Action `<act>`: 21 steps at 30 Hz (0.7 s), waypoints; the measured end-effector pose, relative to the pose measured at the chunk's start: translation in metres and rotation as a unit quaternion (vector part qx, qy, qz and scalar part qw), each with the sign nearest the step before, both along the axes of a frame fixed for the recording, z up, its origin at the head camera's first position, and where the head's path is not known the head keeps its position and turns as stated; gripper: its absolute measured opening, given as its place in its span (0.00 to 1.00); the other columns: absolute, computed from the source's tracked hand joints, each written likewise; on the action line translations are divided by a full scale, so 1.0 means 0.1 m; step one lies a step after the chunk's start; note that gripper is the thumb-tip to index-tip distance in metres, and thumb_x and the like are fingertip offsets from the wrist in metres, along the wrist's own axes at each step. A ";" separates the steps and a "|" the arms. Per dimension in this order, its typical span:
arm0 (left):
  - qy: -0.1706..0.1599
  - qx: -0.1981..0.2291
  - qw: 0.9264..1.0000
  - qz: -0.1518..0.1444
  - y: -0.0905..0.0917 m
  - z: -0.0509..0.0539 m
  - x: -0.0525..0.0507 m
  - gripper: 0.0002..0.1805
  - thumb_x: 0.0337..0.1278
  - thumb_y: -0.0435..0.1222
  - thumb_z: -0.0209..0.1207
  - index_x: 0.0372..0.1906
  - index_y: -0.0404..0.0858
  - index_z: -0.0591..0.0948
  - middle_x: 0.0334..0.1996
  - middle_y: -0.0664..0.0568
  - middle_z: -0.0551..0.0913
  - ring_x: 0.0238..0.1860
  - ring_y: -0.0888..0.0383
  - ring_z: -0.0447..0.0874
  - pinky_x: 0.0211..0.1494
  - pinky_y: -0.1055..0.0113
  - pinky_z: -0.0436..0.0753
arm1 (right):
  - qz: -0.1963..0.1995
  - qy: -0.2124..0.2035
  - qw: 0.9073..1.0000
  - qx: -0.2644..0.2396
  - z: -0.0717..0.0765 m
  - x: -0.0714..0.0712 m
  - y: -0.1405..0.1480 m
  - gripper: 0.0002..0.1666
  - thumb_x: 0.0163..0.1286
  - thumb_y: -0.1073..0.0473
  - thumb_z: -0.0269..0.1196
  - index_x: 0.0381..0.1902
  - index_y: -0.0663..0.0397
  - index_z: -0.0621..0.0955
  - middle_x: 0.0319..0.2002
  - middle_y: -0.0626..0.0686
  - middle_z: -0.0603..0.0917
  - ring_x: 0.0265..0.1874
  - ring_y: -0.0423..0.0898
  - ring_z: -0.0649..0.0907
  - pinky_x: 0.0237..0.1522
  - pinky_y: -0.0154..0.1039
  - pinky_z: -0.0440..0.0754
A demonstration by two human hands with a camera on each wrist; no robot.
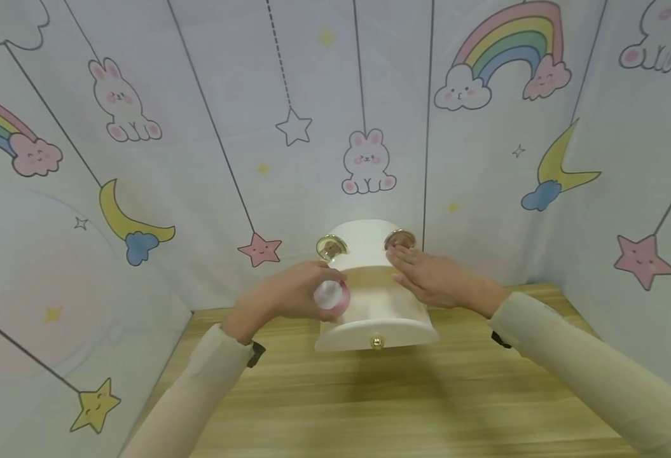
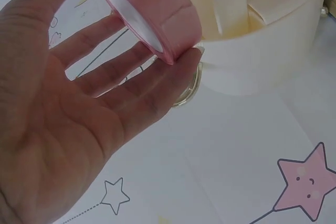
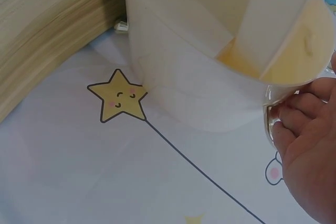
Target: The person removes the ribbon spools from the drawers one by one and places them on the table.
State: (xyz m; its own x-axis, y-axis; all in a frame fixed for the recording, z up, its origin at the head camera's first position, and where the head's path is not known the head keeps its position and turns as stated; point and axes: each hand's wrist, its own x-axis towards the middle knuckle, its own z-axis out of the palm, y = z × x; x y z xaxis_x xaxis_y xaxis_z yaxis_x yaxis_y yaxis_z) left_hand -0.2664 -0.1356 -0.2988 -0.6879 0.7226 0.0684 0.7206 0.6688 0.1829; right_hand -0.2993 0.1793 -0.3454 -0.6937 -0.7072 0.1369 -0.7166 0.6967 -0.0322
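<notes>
A white rounded box (image 1: 364, 245) stands on the wood-grain surface by the back wall. Its front panel (image 1: 378, 334) carries a small gold knob (image 1: 377, 342), and gold-rimmed rings sit at its back left (image 1: 332, 246) and back right (image 1: 400, 240). Between thumb and fingers, my left hand (image 1: 297, 289) holds a pink tape roll (image 2: 170, 14) with a white core, at the box's left side. My right hand (image 1: 435, 277) lies with fingers extended against the box's right side, fingertips near the right ring. The wrist views show a pale divider (image 3: 278, 22) inside the box.
Wood-grain tabletop (image 1: 404, 407) spreads in front of the box. A white backdrop (image 1: 221, 76) printed with rabbits, stars, moons and rainbows encloses the back and both sides.
</notes>
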 end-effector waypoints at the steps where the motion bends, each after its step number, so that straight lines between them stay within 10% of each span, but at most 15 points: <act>1: -0.001 0.003 1.000 0.002 -0.03 0.00 0.00 0.31 0.52 0.47 0.76 0.61 0.42 0.84 0.54 0.49 0.87 0.52 0.55 0.82 0.53 0.64 0.84 | 0.000 0.001 1.000 -0.001 0.00 0.00 0.00 0.36 0.87 0.49 0.45 0.81 0.67 0.59 0.82 0.64 0.59 0.83 0.63 0.60 0.82 0.59 0.63; 21: -0.018 0.030 0.998 0.043 -0.50 -0.31 -0.17 0.24 0.52 0.45 0.76 0.54 0.43 0.86 0.43 0.55 0.87 0.44 0.57 0.80 0.48 0.65 0.81 | 0.001 0.003 1.000 -0.002 -0.02 0.00 0.01 0.36 0.87 0.49 0.44 0.81 0.67 0.59 0.83 0.64 0.59 0.83 0.62 0.60 0.82 0.59 0.62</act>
